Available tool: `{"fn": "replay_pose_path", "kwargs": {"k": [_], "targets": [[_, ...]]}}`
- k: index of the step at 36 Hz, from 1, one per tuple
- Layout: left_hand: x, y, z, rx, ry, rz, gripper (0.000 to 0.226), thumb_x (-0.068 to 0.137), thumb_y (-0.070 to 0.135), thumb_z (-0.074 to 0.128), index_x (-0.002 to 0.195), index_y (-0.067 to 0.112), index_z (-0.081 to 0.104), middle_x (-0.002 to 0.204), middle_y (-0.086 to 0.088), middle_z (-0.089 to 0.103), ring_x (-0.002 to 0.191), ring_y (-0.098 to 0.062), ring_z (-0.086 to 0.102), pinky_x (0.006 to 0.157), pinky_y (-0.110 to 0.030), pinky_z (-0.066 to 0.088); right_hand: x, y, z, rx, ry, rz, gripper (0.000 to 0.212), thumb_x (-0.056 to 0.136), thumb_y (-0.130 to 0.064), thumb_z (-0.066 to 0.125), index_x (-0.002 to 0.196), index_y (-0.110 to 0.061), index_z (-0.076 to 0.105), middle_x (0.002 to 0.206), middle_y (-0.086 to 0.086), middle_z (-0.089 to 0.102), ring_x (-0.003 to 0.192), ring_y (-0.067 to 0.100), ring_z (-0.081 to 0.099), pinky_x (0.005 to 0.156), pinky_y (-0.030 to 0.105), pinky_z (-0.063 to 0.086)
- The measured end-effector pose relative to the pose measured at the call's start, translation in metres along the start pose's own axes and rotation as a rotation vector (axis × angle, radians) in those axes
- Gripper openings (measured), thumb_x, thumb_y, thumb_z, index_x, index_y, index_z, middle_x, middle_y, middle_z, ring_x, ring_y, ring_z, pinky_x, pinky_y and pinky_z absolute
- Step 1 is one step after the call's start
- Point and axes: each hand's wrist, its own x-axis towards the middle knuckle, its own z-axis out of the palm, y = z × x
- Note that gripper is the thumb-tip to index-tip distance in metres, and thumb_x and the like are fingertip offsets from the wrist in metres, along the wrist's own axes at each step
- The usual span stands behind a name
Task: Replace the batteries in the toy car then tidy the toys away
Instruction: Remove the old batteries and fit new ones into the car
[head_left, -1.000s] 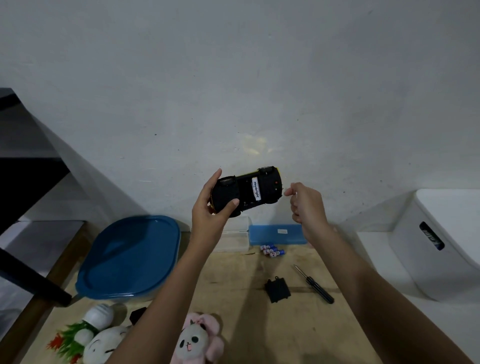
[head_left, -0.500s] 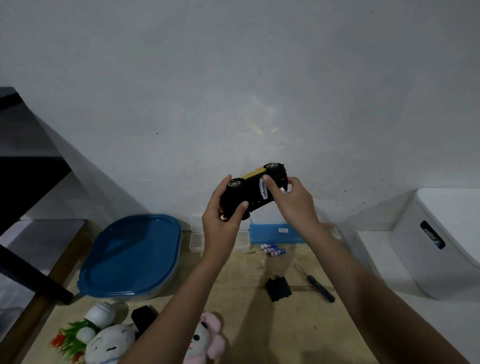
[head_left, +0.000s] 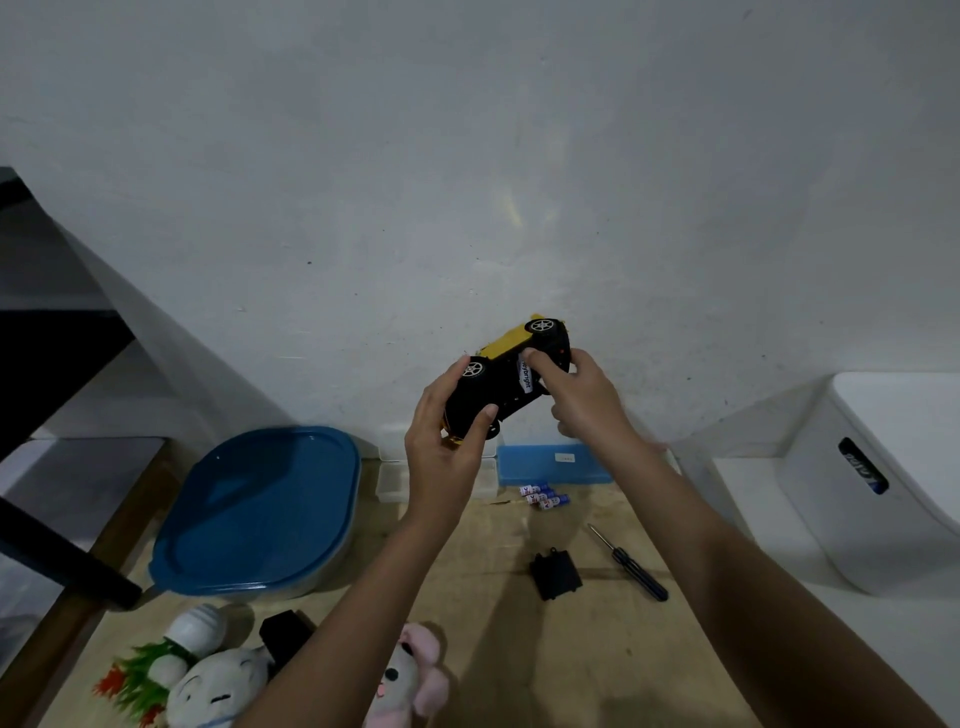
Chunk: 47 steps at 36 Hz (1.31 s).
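From the head camera, the toy car (head_left: 506, 382) hangs tilted before the wall, underside toward the camera; the left hand (head_left: 447, 447) grips its lower end, the right hand (head_left: 576, 395) its upper end; batteries (head_left: 543, 494), black cover (head_left: 555, 574) and screwdriver (head_left: 628, 564) lie on the bench (head_left: 597, 665).

Toy car (head_left: 498, 384) between left grip (head_left: 447, 431) and right grip (head_left: 582, 400): black underside, yellow body, white label, silver-spoked wheels. Below right grip: 3 batteries (head_left: 543, 494) white/blue/red, blue box (head_left: 550, 462), black cover (head_left: 555, 574), dark-handled screwdriver (head_left: 628, 564). Below left grip: blue lid (head_left: 260, 509), pink plush (head_left: 415, 675), white plush (head_left: 218, 686), green/red plant toy (head_left: 135, 680). Desk (head_left: 597, 649) light wood.
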Motion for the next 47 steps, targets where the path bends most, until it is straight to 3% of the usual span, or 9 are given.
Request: {"fn": "replay_pose_path", "kwargs": {"k": [3, 8, 29, 33, 38, 42, 47], "targets": [[0.000, -0.003, 0.000, 0.044, -0.017, 0.062, 0.060, 0.084, 0.000, 0.065, 0.128, 0.036, 0.044, 0.123, 0.025, 0.048, 0.119, 0.000, 0.049, 0.087, -0.032, 0.055, 0.000, 0.000, 0.001, 0.054, 0.001, 0.035, 0.030, 0.081, -0.047, 0.058, 0.096, -0.021, 0.050, 0.080, -0.001, 0.051, 0.053, 0.009, 0.037, 0.041, 0.020, 0.030], [-0.002, -0.007, -0.001, 0.079, -0.042, 0.114, 0.058, 0.083, -0.004, 0.064, 0.127, 0.027, 0.044, 0.122, 0.016, 0.047, 0.116, 0.008, 0.046, 0.082, -0.010, 0.049, -0.001, 0.001, 0.000, 0.110, -0.022, 0.086, 0.037, 0.079, -0.042, 0.058, 0.102, -0.014, 0.049, 0.076, 0.003, 0.043, 0.051, 0.011, 0.032, 0.039, 0.021, 0.028], [-0.001, -0.011, 0.001, 0.179, -0.075, 0.219, 0.057, 0.083, -0.004, 0.064, 0.128, 0.023, 0.043, 0.123, 0.000, 0.051, 0.117, 0.010, 0.044, 0.087, -0.008, 0.045, 0.003, -0.004, -0.002, 0.337, -0.057, 0.138, 0.023, 0.080, -0.024, 0.058, 0.081, -0.011, 0.039, 0.067, 0.002, 0.034, 0.037, 0.007, 0.022, 0.033, 0.017, 0.019], [0.006, -0.007, 0.001, 0.188, -0.066, 0.245, 0.053, 0.084, 0.000, 0.063, 0.128, 0.022, 0.044, 0.122, 0.003, 0.052, 0.115, 0.011, 0.045, 0.086, -0.021, 0.052, 0.001, 0.001, 0.002, 0.294, 0.005, 0.121, 0.021, 0.080, -0.023, 0.060, 0.089, -0.011, 0.045, 0.070, 0.005, 0.040, 0.040, 0.008, 0.025, 0.035, 0.019, 0.020], [0.011, -0.007, 0.000, 0.146, -0.057, 0.173, 0.056, 0.085, 0.000, 0.063, 0.130, 0.028, 0.043, 0.122, 0.021, 0.048, 0.113, 0.009, 0.048, 0.079, -0.036, 0.057, -0.001, -0.006, -0.002, 0.444, -0.095, 0.149, 0.019, 0.083, -0.021, 0.058, 0.095, -0.008, 0.052, 0.087, 0.009, 0.044, 0.037, 0.006, 0.019, 0.030, 0.016, 0.015], [0.008, -0.006, 0.003, 0.152, -0.041, 0.190, 0.056, 0.085, 0.000, 0.063, 0.129, 0.026, 0.043, 0.122, 0.022, 0.047, 0.114, 0.010, 0.047, 0.082, -0.025, 0.055, -0.001, -0.008, -0.002, 0.436, -0.075, 0.142, 0.019, 0.083, -0.021, 0.059, 0.092, -0.009, 0.047, 0.078, 0.006, 0.040, 0.036, 0.006, 0.020, 0.030, 0.017, 0.016], [0.008, -0.006, 0.006, 0.199, -0.052, 0.266, 0.053, 0.085, 0.000, 0.062, 0.129, 0.022, 0.043, 0.122, 0.004, 0.051, 0.115, 0.011, 0.045, 0.086, -0.015, 0.050, 0.001, -0.011, -0.002, 0.478, -0.079, 0.212, 0.020, 0.081, -0.018, 0.056, 0.091, -0.010, 0.039, 0.073, 0.004, 0.041, 0.033, 0.005, 0.020, 0.029, 0.017, 0.018]]}}
